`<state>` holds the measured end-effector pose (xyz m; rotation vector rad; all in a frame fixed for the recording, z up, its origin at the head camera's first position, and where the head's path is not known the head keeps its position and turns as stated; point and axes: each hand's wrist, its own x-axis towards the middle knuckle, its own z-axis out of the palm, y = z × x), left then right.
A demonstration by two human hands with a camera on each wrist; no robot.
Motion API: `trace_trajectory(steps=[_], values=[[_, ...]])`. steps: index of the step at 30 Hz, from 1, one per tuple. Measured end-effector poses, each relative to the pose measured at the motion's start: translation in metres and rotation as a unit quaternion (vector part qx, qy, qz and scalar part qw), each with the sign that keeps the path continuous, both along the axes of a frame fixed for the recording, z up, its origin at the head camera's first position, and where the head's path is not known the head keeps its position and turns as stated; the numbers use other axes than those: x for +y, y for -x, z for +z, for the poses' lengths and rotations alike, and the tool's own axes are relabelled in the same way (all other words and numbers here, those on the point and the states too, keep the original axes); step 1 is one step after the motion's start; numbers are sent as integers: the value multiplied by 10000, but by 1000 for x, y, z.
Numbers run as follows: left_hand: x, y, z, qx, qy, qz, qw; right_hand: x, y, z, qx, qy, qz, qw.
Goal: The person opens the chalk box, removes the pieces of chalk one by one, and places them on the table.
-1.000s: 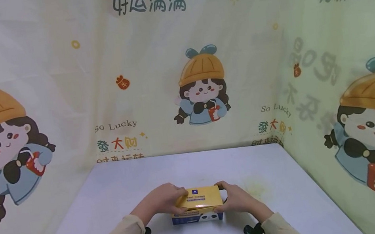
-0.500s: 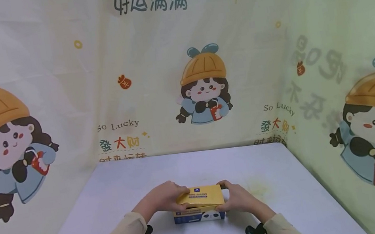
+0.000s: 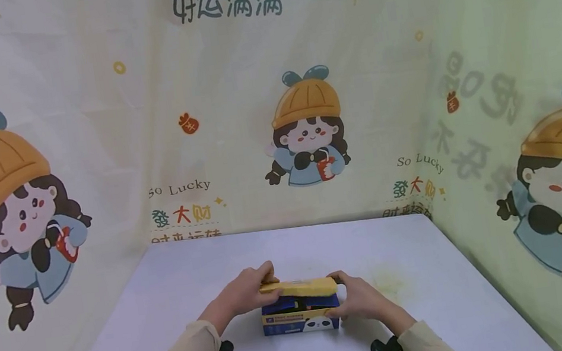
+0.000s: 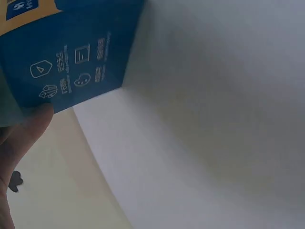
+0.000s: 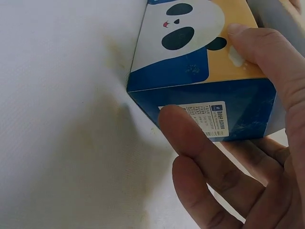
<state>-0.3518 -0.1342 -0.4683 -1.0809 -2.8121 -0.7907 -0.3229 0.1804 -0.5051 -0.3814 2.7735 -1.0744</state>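
A yellow and blue cardboard box (image 3: 283,325) with a panda face on its front sits on the table, its yellow lid (image 3: 302,289) raised at the front. A dark gap shows beneath the lid, with blue flaps at its edges. My left hand (image 3: 245,289) pinches the lid's left end between thumb and fingers. At the right end, my right hand (image 3: 358,296) holds the box. In the right wrist view its thumb (image 5: 248,40) presses the front near the top edge, and fingers lie along the labelled blue end. The left wrist view shows the box's blue left end (image 4: 76,62) with white icons.
The white table (image 3: 218,262) reaches back to a printed cloth backdrop (image 3: 234,146) with cartoon figures. A similar cloth wall (image 3: 483,231) stands along the right side. Dark wrist cameras (image 3: 386,349) sit below both hands.
The lid has tilted up from lying nearly flat on the box, and its front edge is now clear of it. My left hand has risen slightly with it; the right hand stays at the box's end.
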Motion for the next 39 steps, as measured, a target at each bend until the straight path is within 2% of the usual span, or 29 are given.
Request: trace_trajectory(steps=[2,4,8,11,13,16,18,25,32,34,39], values=[[1,1,-5,-106,-547,547,9969,1,-1,0,-20,70,80,9999],[4,1,-10,-100,-987,1178,9881,1,-1,0,-77,161,126,9998],[14,0,-21,-30,-1734,2255,9587,3,-3,1,-74,172,94,9998],[24,-4,-33,67,-2202,2619,9396,6,-6,2,-89,152,12,9998],[28,-8,-40,140,-2332,2635,9359,9,-7,3,-142,150,-25,9998],[30,-13,-47,279,-2264,2485,9414,10,-7,4,-233,233,0,9995],[28,-15,-50,214,-2211,2432,9442,9,-6,5,-271,240,-5,9993],[24,-23,-54,-433,-2128,2547,9423,1,-6,6,-64,-98,-109,9999],[29,-37,-63,-1252,-1789,2293,9486,-1,-8,2,-31,-59,-177,9998],[32,-38,-66,-1338,-1788,2315,9469,-1,-8,1,24,-109,-208,9997],[34,-39,-71,-1209,-2027,2338,9432,-2,-9,-1,81,-177,-234,9995]])
